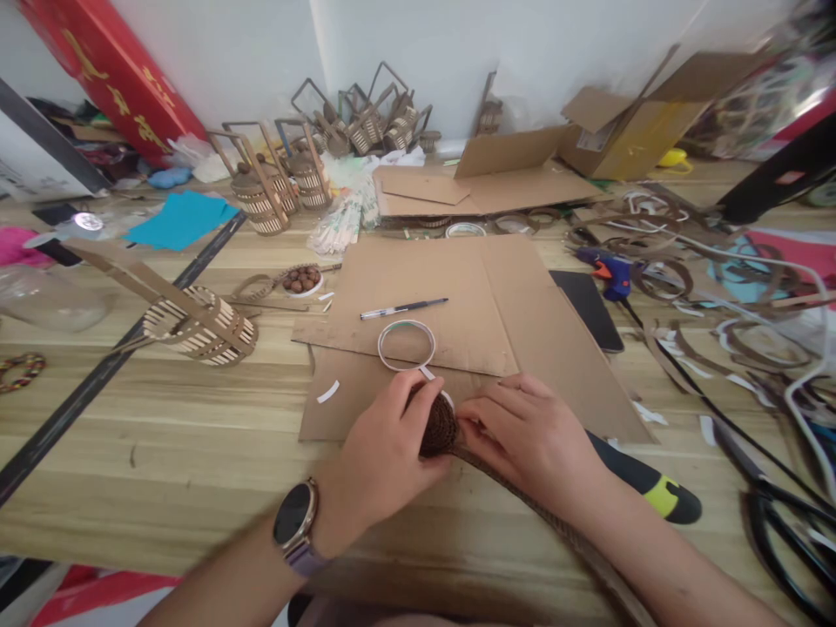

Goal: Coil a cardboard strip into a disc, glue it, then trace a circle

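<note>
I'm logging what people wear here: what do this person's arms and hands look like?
Both forearms are bare, with no sleeves in view. The left hand and right hand have no gloves, and no rings show. The left wrist carries a watch with a round dark face, a metal-toned case and a pale purple strap.

One head cam, tilted forward and down

Close over the left hand (385,453) and right hand (529,435); fingers (408,392) on the corrugated cardboard roll (437,428) sit low-centre, cardboard sheet (457,287) just beyond them, wall (418,52) far past.
</note>
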### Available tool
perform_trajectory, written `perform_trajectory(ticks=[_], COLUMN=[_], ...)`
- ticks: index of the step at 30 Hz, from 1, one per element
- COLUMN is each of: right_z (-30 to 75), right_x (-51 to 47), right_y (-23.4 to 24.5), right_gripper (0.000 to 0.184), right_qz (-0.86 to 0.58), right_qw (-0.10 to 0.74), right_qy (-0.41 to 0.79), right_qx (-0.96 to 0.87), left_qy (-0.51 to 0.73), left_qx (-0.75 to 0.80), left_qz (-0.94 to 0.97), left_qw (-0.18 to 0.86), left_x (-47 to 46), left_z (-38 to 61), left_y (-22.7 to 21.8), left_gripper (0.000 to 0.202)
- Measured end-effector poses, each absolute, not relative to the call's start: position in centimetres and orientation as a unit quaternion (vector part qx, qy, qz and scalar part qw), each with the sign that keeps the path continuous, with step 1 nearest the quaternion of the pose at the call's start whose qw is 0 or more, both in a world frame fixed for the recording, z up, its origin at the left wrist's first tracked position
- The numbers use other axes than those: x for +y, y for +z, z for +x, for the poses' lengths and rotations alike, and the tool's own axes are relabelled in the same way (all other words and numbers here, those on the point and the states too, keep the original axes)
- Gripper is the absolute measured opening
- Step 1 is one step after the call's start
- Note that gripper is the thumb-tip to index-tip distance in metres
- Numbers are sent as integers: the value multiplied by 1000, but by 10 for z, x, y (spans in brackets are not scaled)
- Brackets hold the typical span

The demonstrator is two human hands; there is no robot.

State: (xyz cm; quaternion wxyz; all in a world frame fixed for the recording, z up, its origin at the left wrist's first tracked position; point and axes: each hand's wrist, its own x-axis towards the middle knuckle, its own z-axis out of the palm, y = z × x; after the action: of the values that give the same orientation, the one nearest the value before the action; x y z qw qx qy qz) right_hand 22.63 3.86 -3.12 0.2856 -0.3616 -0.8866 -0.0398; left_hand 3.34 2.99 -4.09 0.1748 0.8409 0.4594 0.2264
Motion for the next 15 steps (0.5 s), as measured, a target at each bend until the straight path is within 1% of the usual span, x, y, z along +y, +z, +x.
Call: perform_trajectory(ticks=[3,8,12,15], right_z=[225,225,229,231], right_x=[38,39,41,40], right_y=[-32,-33,-32,-28], right_gripper=[24,23,21,15], right_qz=[-361,-367,-376,-390], right_qw=[275,277,276,291], right_qy=[-60,-53,-23,30], right_qx=[-889,-887,-884,-873], left_qy=[226,235,236,233], left_qx=[446,435,430,440], left_qz=[850,856,858,851], left_qw=[165,154,155,165], left_x=[30,30,29,29], left_z=[34,34,35,34], left_y=[-42,-42,-42,-41], left_gripper=[63,62,64,65])
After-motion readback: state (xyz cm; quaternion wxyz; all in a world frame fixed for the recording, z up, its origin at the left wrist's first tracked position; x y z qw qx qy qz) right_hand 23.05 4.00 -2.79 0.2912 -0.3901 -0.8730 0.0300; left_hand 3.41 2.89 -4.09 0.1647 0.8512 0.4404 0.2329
